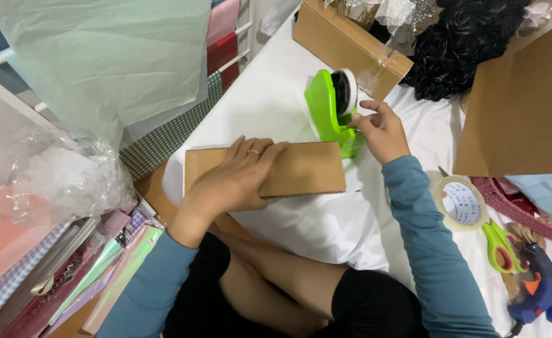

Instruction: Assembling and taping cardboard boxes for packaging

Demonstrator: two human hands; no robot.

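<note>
1. Nearest, the person's bent legs and blue sleeves fill the lower frame, at the edge of a white surface (pixel 269 100).
2. Left hand (pixel 235 178): open, palm down, fingers spread flat on a brown cardboard piece (pixel 301 169), pressing it onto the surface; a ring shows on one finger.
3. Cardboard piece: a long rectangle lying flat at the middle of the surface, its far right corner just beside the dispenser.
4. Right hand (pixel 382 128): fingers pinched at the front of a green tape dispenser (pixel 326 106); whether they hold tape cannot be told.
5. Dispenser: upright, just beyond the cardboard piece, its roll facing right.
6. Right side, near: a tape roll (pixel 460 203), green scissors (pixel 500 247) and a blue glue gun (pixel 548 285), close together.
7. Left side: stacked coloured sheets (pixel 101 263) and crumpled plastic wrap (pixel 63 175).
8. Farthest: a cardboard box (pixel 348 44), black flowers (pixel 463 44) and a large cardboard panel (pixel 520 106).
</note>
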